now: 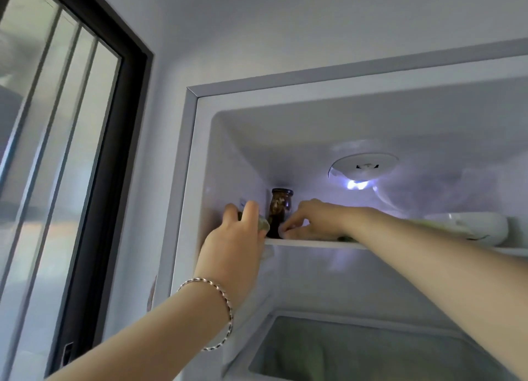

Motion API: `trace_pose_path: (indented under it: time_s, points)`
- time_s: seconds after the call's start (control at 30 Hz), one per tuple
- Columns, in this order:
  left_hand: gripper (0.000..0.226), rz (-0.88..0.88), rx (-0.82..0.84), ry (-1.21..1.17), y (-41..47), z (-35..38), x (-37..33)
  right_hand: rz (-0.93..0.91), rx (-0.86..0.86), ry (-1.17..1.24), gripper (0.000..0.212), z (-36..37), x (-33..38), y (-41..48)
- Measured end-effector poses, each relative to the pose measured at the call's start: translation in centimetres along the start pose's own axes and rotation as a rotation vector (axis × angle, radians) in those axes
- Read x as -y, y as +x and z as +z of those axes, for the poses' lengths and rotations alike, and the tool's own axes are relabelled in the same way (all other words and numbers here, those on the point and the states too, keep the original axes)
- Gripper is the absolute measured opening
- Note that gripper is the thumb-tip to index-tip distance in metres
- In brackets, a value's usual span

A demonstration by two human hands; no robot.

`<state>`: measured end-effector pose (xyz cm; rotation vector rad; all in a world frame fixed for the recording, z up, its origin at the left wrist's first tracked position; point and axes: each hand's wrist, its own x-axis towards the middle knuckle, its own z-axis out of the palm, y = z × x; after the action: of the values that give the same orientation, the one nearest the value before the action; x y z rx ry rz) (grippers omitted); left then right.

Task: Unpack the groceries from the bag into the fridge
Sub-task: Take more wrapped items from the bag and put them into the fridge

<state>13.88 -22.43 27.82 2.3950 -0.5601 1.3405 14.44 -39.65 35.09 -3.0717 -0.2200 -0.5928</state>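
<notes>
The open fridge (194,158) fills the right of the head view. On its top shelf (311,243), at the far left, stands a dark glass jar (280,206) with a black lid. My left hand (238,238) reaches up at the shelf's left end and is closed around a small greenish item (263,224), mostly hidden by the fingers. My right hand (311,220) rests on the shelf just right of the jar, fingertips curled down onto something small and pale that I cannot make out.
A white bowl (474,226) sits on the top shelf at the right. The fridge lamp (363,166) glows on the ceiling of the compartment. Below, a clear drawer (357,349) holds something green. A dark-framed window (85,152) is on the left.
</notes>
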Motion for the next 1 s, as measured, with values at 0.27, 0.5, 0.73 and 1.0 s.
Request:
trace_pose_path:
  time_s: [0.27,0.5,0.73,1.0]
  points:
    - [0.030,0.041,-0.025,0.006,0.1,0.2,0.2,0.020,0.042,0.035,0.035,0.2,1.0,0.8]
    - [0.029,0.074,-0.069,-0.036,0.1,0.6,0.5,0.096,-0.097,-0.149,0.025,0.0,1.1,0.7]
    - [0.024,0.107,-0.047,-0.039,0.7,0.0,0.1,0.087,-0.032,-0.169,0.027,-1.0,0.6,-0.5]
    - [0.028,0.075,0.281,-0.055,8.7,2.8,-1.4,-0.044,-0.076,0.136,0.032,0.6,-3.3,-0.6]
